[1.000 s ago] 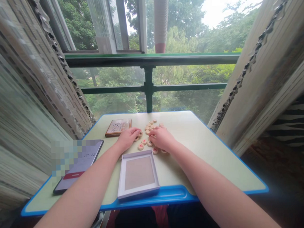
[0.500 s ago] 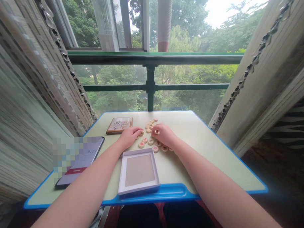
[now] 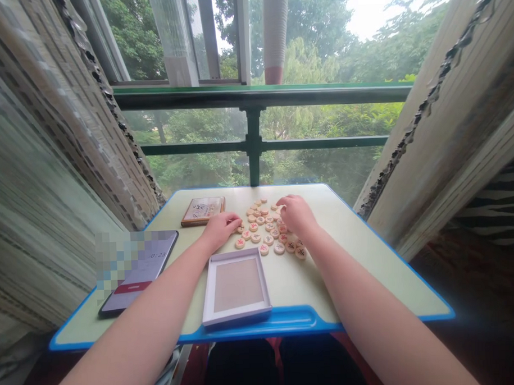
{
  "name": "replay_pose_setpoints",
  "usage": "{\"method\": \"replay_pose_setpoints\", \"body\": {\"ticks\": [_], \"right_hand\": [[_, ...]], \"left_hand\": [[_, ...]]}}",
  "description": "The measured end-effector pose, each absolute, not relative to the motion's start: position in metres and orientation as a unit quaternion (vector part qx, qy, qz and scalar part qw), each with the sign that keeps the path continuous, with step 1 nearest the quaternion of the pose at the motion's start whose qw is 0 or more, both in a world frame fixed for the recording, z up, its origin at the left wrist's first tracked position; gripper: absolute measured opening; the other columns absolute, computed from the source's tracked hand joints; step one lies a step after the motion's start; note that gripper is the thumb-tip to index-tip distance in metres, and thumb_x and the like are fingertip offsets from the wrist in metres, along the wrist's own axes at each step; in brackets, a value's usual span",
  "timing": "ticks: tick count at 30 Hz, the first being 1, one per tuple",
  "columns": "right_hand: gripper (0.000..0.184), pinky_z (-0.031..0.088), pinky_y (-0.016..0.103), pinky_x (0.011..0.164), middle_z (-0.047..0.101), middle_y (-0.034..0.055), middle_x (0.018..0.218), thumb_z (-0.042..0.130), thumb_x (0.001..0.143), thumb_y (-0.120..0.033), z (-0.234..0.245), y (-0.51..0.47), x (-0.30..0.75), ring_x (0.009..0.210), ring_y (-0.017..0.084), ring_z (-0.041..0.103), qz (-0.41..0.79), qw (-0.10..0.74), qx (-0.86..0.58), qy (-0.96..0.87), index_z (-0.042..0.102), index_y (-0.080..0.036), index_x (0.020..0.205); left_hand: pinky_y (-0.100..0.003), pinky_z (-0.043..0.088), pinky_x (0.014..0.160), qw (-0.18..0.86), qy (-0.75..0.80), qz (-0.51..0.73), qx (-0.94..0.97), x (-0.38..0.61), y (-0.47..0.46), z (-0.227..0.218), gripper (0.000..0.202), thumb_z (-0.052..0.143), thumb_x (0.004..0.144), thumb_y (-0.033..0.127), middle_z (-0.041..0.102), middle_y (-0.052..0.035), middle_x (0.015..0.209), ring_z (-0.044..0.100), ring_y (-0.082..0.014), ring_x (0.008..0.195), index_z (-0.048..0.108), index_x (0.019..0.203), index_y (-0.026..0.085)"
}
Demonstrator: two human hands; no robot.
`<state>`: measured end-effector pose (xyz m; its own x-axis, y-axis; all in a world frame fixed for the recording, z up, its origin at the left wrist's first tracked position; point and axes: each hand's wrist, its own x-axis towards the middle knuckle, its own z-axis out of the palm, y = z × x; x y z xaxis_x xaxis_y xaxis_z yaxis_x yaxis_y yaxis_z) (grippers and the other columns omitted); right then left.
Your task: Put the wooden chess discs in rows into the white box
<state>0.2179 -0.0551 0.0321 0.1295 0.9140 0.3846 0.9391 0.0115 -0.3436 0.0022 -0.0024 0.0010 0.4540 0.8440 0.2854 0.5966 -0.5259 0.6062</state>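
Your right hand [image 3: 297, 214] has slid rightward from the middle of the xiangqi pieces [image 3: 266, 228] and now sits over their upper right side, fingers reaching forward. The pieces have spread: a row of them now runs out to the right along the near side of the group, the last one ending farther right than any lay before. Your left hand [image 3: 219, 230] has crept slightly to the right. The timer on the phone [image 3: 158, 255] has gone from 22 to 23. Your view has tilted up a little, so the counter [image 3: 346, 223] and the tray [image 3: 236, 288] sit higher in the frame.
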Motion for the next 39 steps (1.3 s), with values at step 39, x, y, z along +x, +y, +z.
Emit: {"method": "replay_pose_setpoints", "body": {"ticks": [39], "right_hand": [[0.026,0.041,0.024,0.063,0.066,0.0055,0.091,0.049,0.081,-0.038,0.043,-0.077,0.241,0.078,0.016,0.059,0.017,0.207,-0.727,-0.655,0.069,-0.021,0.081]], "left_hand": [[-0.030,0.045,0.080,0.200,0.351,0.140,0.904,0.035,-0.002,0.030,0.021,0.055,0.071,0.033,0.067,-0.0051,0.096,0.061,-0.0216,0.085,0.072,0.077,0.024]]}}
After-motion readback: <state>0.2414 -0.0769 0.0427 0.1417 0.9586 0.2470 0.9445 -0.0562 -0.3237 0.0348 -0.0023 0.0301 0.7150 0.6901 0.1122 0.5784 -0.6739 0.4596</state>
